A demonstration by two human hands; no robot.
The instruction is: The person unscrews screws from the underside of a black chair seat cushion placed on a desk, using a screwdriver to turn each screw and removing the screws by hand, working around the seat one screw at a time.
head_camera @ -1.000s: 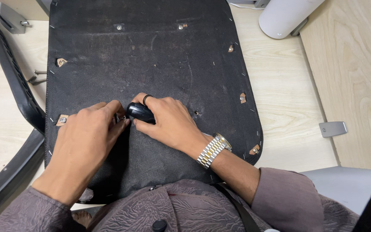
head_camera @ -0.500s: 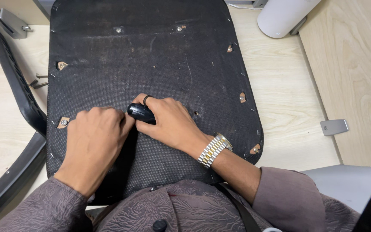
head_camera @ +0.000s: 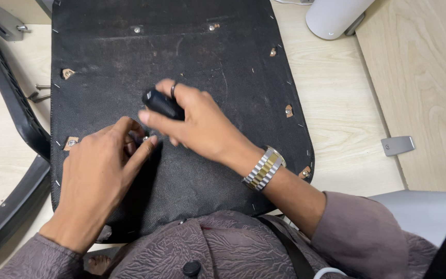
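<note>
A black fabric-covered chair seat panel [head_camera: 192,62] lies underside up on the pale wooden floor, with metal screws near its edges. My right hand [head_camera: 197,124], with a ring and a metal wristwatch, is closed around a small black tool handle [head_camera: 162,103] held over the panel's middle. My left hand [head_camera: 101,170] rests on the panel just left of it, its fingertips pinching at a small metal fitting [head_camera: 144,138] on the fabric.
A black curved chair frame part [head_camera: 11,103] lies along the panel's left side. Loose screws [head_camera: 40,93] sit on the floor nearby. A white cylinder [head_camera: 336,18] stands at the top right, next to a wooden cabinet [head_camera: 424,93] with a grey bracket [head_camera: 397,145].
My right hand has lifted the black tool up and away from the panel. My left hand's fingers moved onto the spot where the tool was.
</note>
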